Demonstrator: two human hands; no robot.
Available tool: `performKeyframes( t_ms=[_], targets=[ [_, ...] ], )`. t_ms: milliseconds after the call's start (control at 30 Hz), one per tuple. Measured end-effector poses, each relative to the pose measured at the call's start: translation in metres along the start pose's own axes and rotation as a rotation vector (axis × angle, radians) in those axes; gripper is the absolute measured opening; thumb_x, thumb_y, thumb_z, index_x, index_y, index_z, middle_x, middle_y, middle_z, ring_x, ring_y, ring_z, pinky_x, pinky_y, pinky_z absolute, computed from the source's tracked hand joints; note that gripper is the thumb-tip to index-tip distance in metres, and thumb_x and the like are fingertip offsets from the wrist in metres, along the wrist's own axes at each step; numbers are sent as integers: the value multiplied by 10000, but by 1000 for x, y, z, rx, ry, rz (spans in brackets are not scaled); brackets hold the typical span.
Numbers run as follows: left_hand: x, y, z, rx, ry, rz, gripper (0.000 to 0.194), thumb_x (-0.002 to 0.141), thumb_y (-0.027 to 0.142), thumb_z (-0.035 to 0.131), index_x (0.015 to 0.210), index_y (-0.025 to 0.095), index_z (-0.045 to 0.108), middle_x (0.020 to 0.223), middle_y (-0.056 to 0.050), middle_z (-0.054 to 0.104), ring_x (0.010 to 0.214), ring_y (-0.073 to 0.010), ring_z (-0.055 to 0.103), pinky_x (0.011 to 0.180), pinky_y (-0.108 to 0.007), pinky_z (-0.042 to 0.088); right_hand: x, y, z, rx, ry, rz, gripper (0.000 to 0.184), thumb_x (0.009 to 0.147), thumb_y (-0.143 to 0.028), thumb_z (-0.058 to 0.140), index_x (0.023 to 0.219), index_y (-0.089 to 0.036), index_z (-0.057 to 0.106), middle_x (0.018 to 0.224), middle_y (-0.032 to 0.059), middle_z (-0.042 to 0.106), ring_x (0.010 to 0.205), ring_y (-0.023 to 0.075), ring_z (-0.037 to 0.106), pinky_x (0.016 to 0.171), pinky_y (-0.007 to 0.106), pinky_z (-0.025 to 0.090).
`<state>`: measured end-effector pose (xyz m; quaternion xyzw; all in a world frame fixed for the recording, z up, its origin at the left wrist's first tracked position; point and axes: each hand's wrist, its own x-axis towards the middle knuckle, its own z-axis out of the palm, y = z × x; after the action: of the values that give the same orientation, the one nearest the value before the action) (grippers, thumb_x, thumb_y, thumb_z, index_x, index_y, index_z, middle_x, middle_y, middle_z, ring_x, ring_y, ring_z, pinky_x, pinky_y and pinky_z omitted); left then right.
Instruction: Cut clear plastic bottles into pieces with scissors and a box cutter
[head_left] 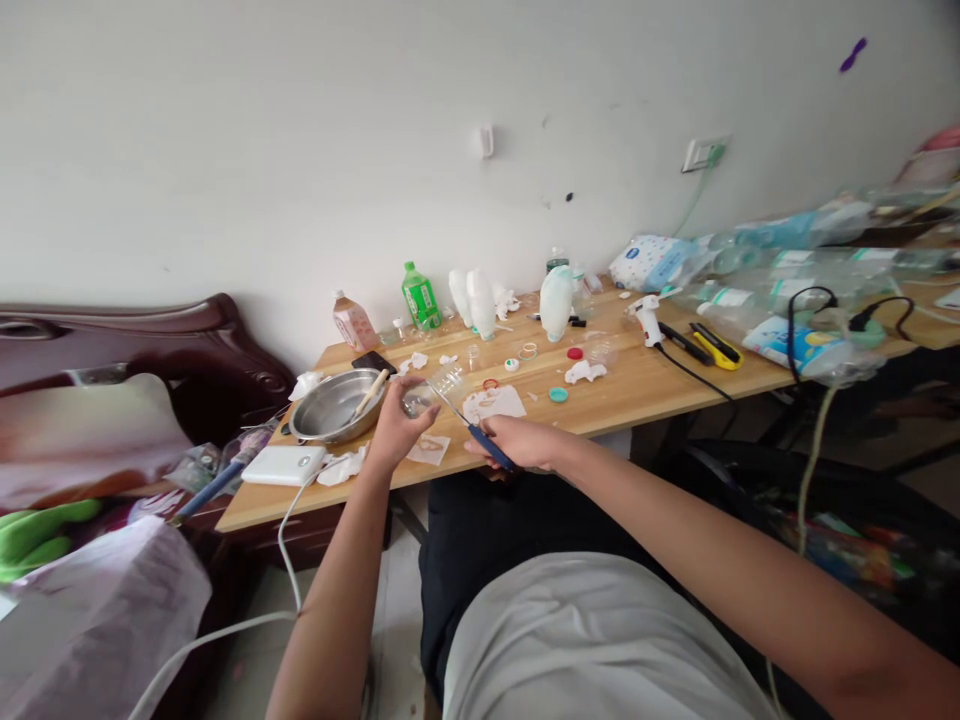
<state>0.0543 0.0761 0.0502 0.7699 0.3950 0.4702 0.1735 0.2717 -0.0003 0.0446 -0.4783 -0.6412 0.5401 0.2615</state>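
My left hand (401, 425) is closed around a clear cut piece of plastic bottle (435, 388), held just above the front of the wooden table (637, 390). My right hand (521, 443) grips blue-handled scissors (480, 435), whose blades point up and left into the clear plastic piece. Both hands hover over the table's near edge, above my lap. A metal bowl (337, 405) with a wooden stick in it sits just left of my left hand.
On the table lie bottle caps (558, 394), tissue scraps, a green bottle (420, 297), white bottles (480, 300), a glue gun (646, 318), a yellow utility knife (716, 345) and a white power bank (285, 465). Several clear bottles (787, 280) pile at the right. A dark headboard (187, 350) stands left.
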Motion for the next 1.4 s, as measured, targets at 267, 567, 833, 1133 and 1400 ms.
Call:
performKeyframes(
  t_ms=[267, 567, 833, 1133, 1400],
  targets=[
    [-7, 11, 9, -11, 85, -31, 361, 772, 309, 728, 1086, 208, 580, 1082, -71, 643, 1084, -256, 622, 1000, -417, 462, 2, -5, 13, -41, 130, 2, 472, 808, -578, 738, 657, -196, 505, 497, -60, 484, 466, 106, 480, 478, 235, 378],
    [2, -6, 9, -62, 123, -173, 353, 748, 375, 755, 1005, 207, 582, 1049, -69, 643, 1069, -263, 618, 986, -421, 470, 37, 2, 22, -49, 196, 84, 290, 975, -389, 625, 1130, -145, 650, 1077, 52, 683, 885, 181, 678, 765, 352, 588],
    [2, -12, 9, -204, -19, -441, 421, 758, 477, 713, 1057, 212, 582, 901, -41, 644, 636, -163, 656, 453, -220, 427, 52, 5, 11, -13, 174, 154, 315, 973, -364, 632, 1214, -161, 627, 1188, 79, 662, 976, 203, 674, 827, 394, 589],
    [-1, -2, -4, -339, -158, -571, 507, 795, 505, 675, 1231, 255, 608, 825, -39, 686, 423, -103, 565, 398, -207, 368, 58, 13, 18, -45, 157, 170, 315, 976, -367, 626, 1222, -171, 628, 1220, 83, 654, 1007, 212, 668, 855, 406, 583],
    [-4, -8, -12, -465, -186, -549, 419, 709, 392, 733, 1069, 181, 698, 966, -78, 739, 908, -235, 719, 734, -306, 560, 35, 13, 11, -178, 143, 109, 280, 977, -407, 618, 1074, -148, 662, 1019, 43, 694, 839, 161, 674, 758, 345, 579]
  ],
)
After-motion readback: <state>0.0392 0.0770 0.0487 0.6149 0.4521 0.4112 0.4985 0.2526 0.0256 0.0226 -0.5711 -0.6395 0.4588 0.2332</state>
